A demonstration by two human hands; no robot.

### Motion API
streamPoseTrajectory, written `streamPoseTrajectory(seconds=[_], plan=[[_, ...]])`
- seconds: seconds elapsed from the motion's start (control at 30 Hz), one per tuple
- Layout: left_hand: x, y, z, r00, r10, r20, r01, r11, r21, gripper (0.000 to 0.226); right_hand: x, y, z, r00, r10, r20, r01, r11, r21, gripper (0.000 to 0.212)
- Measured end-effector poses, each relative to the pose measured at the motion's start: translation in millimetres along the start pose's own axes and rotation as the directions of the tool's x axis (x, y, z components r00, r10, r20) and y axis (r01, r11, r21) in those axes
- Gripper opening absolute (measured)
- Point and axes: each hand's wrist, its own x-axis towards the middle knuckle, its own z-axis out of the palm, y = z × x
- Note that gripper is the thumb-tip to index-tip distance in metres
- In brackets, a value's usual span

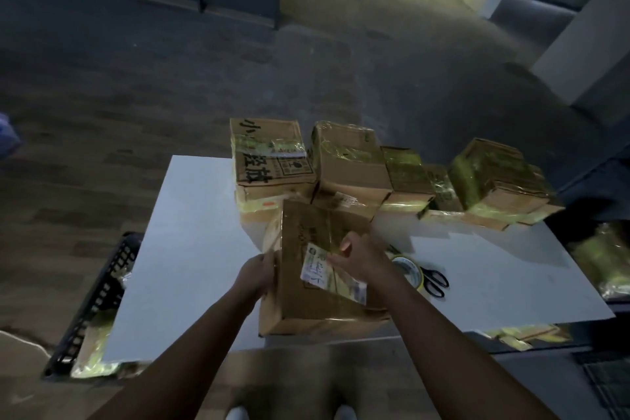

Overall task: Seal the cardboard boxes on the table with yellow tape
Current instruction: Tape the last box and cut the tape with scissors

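Dim room with a plank floor; a white desk fills the middle ground, and a black crate stands on the floor at its 9 o'clock side. The near box, brown corrugated cardboard with a white printed label on its top face and glossy yellowish film over several edges, sits at the 6 o'clock edge of the desk. The left hand grips its upper left edge, fingers curled round the corner. The right hand rests on the top face just past the label, fingers bent; whether they pinch anything cannot be told. A tape roll and black scissors lie at 3 o'clock of this box, just beside it. Taped boxes are stacked along the desk from 12 to 2 o'clock. Judged from its look, the near box is stiff and fairly light, though its walls would dent under a hard squeeze. The filmed areas are probably slick, so bare cardboard at opposite edges or corners offers the surest hold.
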Motion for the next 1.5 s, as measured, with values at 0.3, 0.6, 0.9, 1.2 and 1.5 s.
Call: streamPoseTrajectory(seconds=[0.3, 0.6, 0.9, 1.2, 1.5], plan=[[2, 6, 21, 0.999, -0.01, 0.032, 0.006, 0.993, 0.12, 0.041, 6, 11, -2, 0.997, -0.012, -0.073, 0.004, 0.994, -0.111, 0.064], [8, -7, 28, 0.981, -0.057, -0.184, 0.082, 0.988, 0.132, 0.033, -3, 52, -9, 0.976, 0.162, 0.143, -0.185, 0.969, 0.165, 0.068], [12, 4, 53, 0.974, 0.039, -0.221, -0.014, 0.993, 0.116, 0.06, 4, 54, -29, 0.989, 0.114, -0.094, -0.099, 0.983, 0.155, 0.046], [60, -8, 98, 0.995, -0.024, -0.099, 0.036, 0.992, 0.119, 0.142, 8, 56, -73, 0.917, 0.048, -0.397, -0.011, 0.995, 0.096, 0.021], [2, 65, 97, 0.946, 0.279, -0.166, -0.188, 0.888, 0.419, 0.024, 12, 43, -70, 0.926, -0.174, -0.336, 0.278, 0.914, 0.295, 0.018]])
